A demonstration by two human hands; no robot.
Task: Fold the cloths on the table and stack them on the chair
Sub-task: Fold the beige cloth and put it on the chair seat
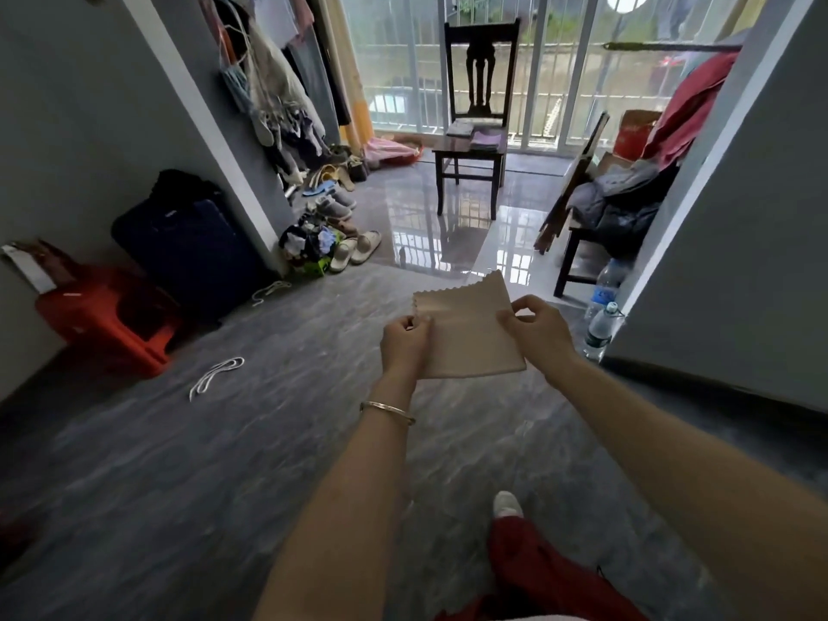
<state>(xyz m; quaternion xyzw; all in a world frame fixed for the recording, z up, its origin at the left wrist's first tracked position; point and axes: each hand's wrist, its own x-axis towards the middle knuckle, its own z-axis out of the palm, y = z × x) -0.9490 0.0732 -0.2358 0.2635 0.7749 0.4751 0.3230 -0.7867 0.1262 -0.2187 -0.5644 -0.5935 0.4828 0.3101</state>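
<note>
A glossy grey floor [269, 441] runs to barred glass doors, and in front of them stands a dark wooden chair [481, 60] facing the camera. Its seat carries two folded stacks side by side, a grey cloth [460, 127] on the left and a purple cloth [486, 140] on the right. By the left wall a dark blue suitcase [188, 248] stands zipped closed, with a red plastic stool [107, 316] nearer the camera. On the right a cardboard box [634, 132] sits among heaped clothes; what is inside it cannot be made out. Near the wall corner a small green basket [313, 267] is filled with bundled socks, beside pairs of shoes. The beige cloth [470, 333] is held up in the air at arm's length over the floor, well short of the chair. It is folded into a flat rectangle of at least two layers, smooth, with a zigzag-cut edge along its top and left side. The left hand [405, 342], fingers curled, pinches the cloth's left edge; the right hand [540, 327] pinches the right edge between thumb and bent fingers. A thin bangle [387, 412] circles the left wrist.
</note>
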